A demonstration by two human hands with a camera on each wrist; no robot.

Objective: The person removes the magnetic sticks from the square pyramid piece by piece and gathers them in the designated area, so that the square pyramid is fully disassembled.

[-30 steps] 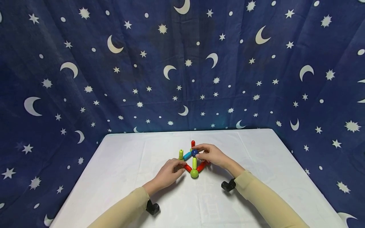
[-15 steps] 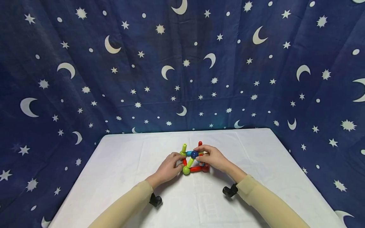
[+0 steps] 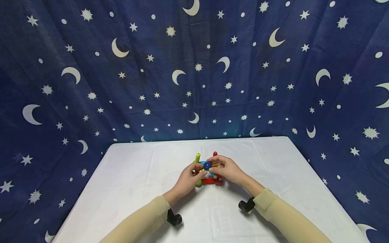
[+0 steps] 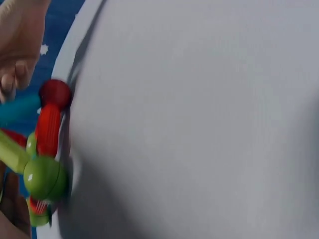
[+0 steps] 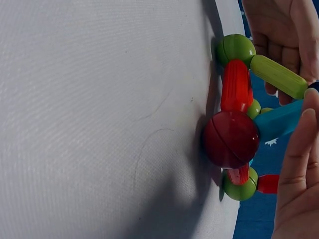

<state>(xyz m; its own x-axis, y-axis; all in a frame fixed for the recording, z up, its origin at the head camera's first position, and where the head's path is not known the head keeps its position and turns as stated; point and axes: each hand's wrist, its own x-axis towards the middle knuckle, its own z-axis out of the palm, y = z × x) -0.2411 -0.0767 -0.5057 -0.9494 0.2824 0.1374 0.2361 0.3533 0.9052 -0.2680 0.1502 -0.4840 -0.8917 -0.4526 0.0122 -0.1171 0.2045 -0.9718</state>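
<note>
In the head view, a magnetic stick-and-ball frame stands near the middle of the table. My right hand [image 3: 228,168] pinches the dark blue ball [image 3: 207,165] at its top between thumb and index finger. From the other side, my left hand [image 3: 186,180] has thumb and index fingertips on the same ball, by the upper end of the lime stick [image 5: 279,75]. That stick slants up from a green ball [image 5: 236,49]. A light blue stick [image 5: 279,121] rises from the dark red ball [image 5: 232,139] toward the blue one. Red sticks [image 5: 237,85] link the base.
A lime stick [image 3: 198,157] and a red stick [image 3: 215,154] poke up at the frame's back corners. White cloth covers the table [image 3: 146,162]; a dark blue curtain [image 3: 194,84] with moons and stars hangs behind.
The frame has turned, its front green ball shifting left. My left hand has moved from the frame's left side up and right to the blue ball. The right hand keeps its pinch.
</note>
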